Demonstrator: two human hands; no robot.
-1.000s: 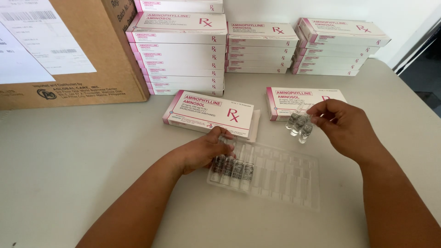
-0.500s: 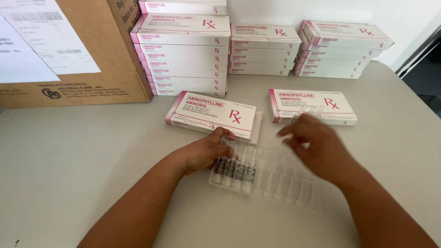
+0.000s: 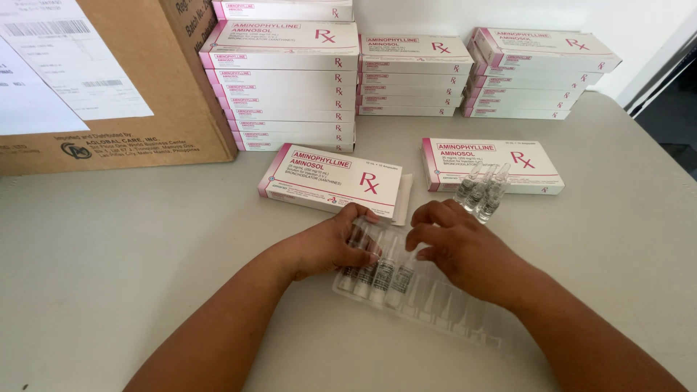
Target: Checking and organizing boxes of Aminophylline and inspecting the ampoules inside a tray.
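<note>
A clear plastic tray (image 3: 444,311) lies on the table in front of me with several glass ampoules (image 3: 377,274) in its left slots. My left hand (image 3: 327,247) grips the tray's left end, fingers over the ampoule tops. My right hand (image 3: 459,248) reaches in from the right, its fingertips pinched on the neck of the rightmost ampoule (image 3: 403,274) in the tray. Three loose ampoules (image 3: 482,190) lie together on the table against a white and pink carton (image 3: 501,161).
A second white and pink carton (image 3: 330,178) lies just beyond my left hand. Stacks of the same cartons (image 3: 283,80) line the back of the table. A big brown cardboard box (image 3: 116,87) with paper labels stands at the back left. The table's right edge (image 3: 653,145) is near.
My right hand held three ampoules up a second ago. It has put them down against the right carton and moved left to the tray. My left hand stayed on the tray.
</note>
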